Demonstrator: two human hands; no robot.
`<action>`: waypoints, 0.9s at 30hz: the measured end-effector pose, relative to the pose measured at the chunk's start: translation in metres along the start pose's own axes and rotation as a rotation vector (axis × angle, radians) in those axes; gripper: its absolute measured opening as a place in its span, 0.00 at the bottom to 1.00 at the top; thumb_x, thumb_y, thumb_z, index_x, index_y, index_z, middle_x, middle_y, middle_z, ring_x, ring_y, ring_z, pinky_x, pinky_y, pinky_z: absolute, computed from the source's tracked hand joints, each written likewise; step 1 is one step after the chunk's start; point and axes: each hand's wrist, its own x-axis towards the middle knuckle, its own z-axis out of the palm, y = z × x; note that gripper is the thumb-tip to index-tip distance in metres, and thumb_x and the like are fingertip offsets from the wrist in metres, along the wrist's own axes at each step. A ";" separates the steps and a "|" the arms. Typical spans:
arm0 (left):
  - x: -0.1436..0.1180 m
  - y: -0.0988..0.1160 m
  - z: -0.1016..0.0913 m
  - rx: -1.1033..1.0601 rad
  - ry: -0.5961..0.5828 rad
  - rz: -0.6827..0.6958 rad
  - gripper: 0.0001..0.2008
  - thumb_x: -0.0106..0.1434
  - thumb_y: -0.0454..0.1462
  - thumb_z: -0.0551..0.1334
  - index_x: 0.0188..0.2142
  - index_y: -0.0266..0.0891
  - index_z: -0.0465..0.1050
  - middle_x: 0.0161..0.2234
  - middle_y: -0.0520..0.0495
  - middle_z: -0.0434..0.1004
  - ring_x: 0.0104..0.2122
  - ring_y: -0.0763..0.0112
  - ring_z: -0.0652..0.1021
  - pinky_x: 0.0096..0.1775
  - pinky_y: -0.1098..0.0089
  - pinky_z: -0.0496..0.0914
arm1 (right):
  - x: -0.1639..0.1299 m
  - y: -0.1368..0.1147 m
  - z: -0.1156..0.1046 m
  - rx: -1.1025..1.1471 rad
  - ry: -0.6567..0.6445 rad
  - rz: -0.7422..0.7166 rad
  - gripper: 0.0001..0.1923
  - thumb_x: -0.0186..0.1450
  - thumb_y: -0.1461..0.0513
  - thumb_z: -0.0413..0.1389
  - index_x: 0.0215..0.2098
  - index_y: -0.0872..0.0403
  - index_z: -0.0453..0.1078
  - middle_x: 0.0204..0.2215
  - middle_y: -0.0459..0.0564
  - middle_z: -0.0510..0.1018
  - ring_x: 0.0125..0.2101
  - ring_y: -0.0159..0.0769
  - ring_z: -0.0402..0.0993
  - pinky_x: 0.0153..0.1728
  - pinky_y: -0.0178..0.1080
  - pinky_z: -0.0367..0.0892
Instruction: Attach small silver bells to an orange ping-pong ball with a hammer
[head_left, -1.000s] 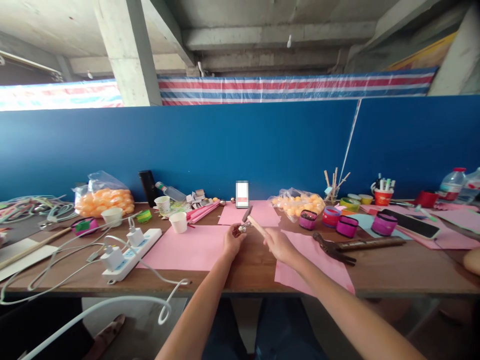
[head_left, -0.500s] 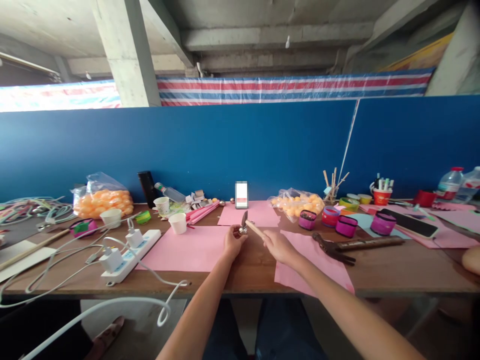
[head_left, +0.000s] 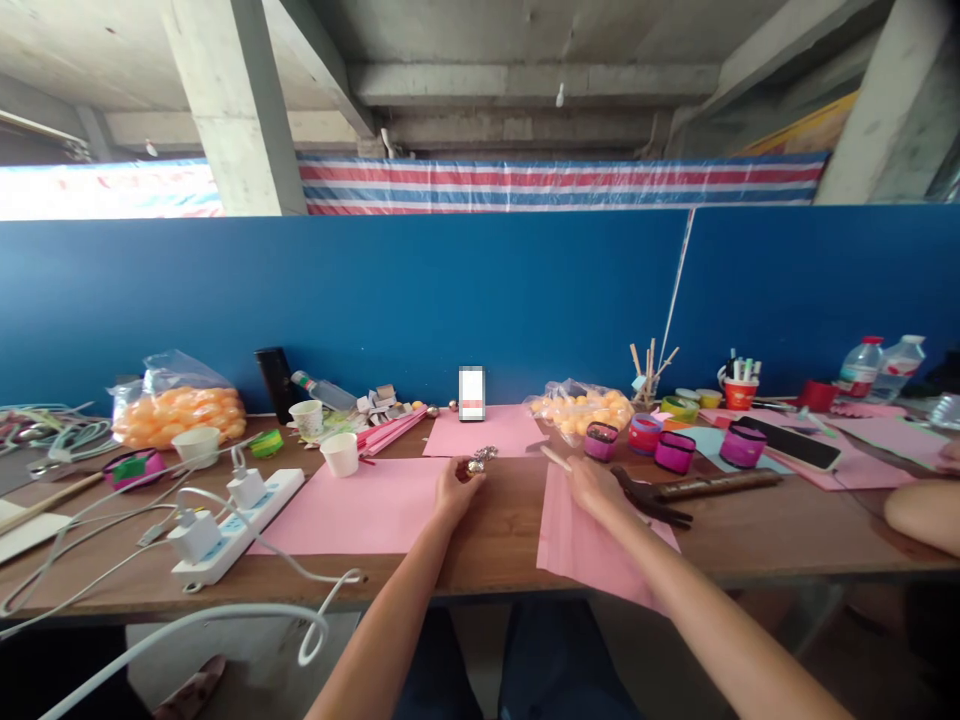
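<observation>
My left hand (head_left: 454, 490) is closed around shiny silver ball-like pieces, possibly small bells (head_left: 477, 465), just above the table between two pink sheets. My right hand (head_left: 596, 485) grips a wooden-handled tool with a dark blade (head_left: 556, 458). It is low over the right pink sheet (head_left: 559, 525), and the blade points left toward the other hand, apart from the silver pieces. Close beyond the right hand lies a claw hammer (head_left: 712, 485). Left of my left hand is another pink sheet (head_left: 337, 510).
A white power strip (head_left: 240, 525) with chargers and loose cables occupies the left. White cups (head_left: 341, 455), bags of orange balls (head_left: 585, 408) and purple bands (head_left: 675, 452) stand farther back. A phone (head_left: 472, 395) stands by the blue partition (head_left: 420, 290). Another person's arm (head_left: 926, 515) rests at right.
My right hand has moved right with the wooden-handled tool, away from the silver pieces. My left hand still holds them. The view has turned slightly right.
</observation>
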 end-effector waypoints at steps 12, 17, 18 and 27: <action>0.002 -0.005 0.001 -0.024 -0.010 0.016 0.18 0.44 0.35 0.66 0.38 0.37 0.69 0.34 0.45 0.76 0.34 0.68 0.76 0.38 0.66 0.69 | 0.002 0.002 0.005 -0.069 0.021 -0.012 0.16 0.64 0.67 0.38 0.39 0.56 0.66 0.37 0.58 0.72 0.38 0.40 0.70 0.34 0.37 0.59; 0.001 -0.003 0.001 -0.033 -0.017 0.008 0.18 0.44 0.35 0.66 0.37 0.37 0.69 0.34 0.45 0.76 0.33 0.68 0.76 0.38 0.66 0.69 | 0.000 -0.001 0.005 -0.078 0.063 -0.028 0.15 0.64 0.68 0.39 0.40 0.56 0.66 0.37 0.57 0.72 0.39 0.40 0.69 0.35 0.36 0.58; 0.001 -0.003 0.001 -0.040 -0.016 0.007 0.18 0.44 0.35 0.66 0.37 0.37 0.69 0.34 0.45 0.76 0.33 0.68 0.76 0.38 0.66 0.69 | 0.001 -0.002 0.006 -0.078 0.072 -0.026 0.15 0.64 0.68 0.39 0.40 0.56 0.66 0.38 0.57 0.72 0.39 0.39 0.69 0.35 0.36 0.58; 0.000 -0.003 0.000 -0.034 -0.013 0.011 0.18 0.45 0.35 0.66 0.37 0.37 0.69 0.34 0.46 0.76 0.33 0.69 0.76 0.37 0.67 0.69 | 0.010 -0.006 0.010 -0.087 0.147 -0.009 0.16 0.63 0.69 0.40 0.39 0.55 0.68 0.40 0.58 0.71 0.42 0.45 0.65 0.35 0.41 0.58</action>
